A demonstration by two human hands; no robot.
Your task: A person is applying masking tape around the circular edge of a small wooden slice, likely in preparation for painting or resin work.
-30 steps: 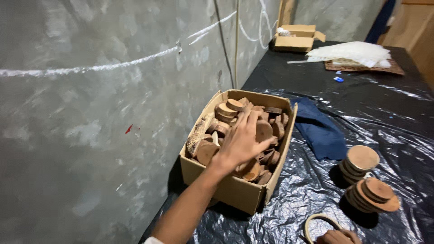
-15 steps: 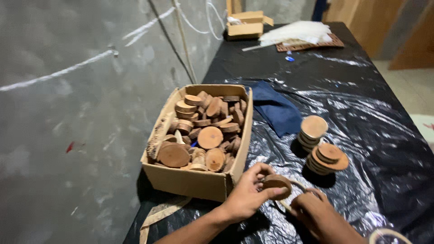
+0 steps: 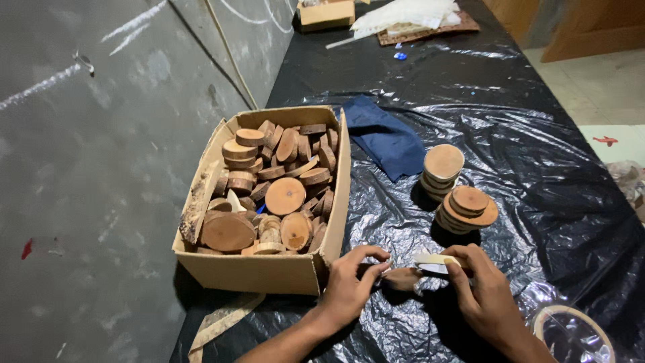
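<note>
Left hand: the left hand [image 3: 349, 286] is curled, fingertips and thumb pinched on the near-left end of a wood slice [image 3: 402, 279]; the grip is narrow and closed on it.
Right hand: the right hand [image 3: 485, 292] is bent over from the right, fingers pressed on a pale strip of tape [image 3: 435, 260] that lies across the top of the slice; closed on the strip.
Slice, position: between the two hands, just off the front right corner of the cardboard box [image 3: 259, 272], low over the black plastic sheet [image 3: 537, 154]. Cannot tell whether it rests on the sheet or is lifted.
Slice, axis: it shows as a flat brown oval, long axis running left to right, from one hand toward the other. Most of its face is hidden by fingers.
Tape, axis: the strip runs roughly left to right as well, its right end under the right fingers.
Box contents: the box is full of round wood slices [image 3: 285, 195], some flat, some on edge.
Further out: two stacks of wood discs [image 3: 457, 191] stand on the sheet beyond the hands; a dark blue cloth [image 3: 386, 138] lies beside the box's far right corner.
Near edge: a roll of tape [image 3: 571, 333] lies to the right of the right wrist.
</note>
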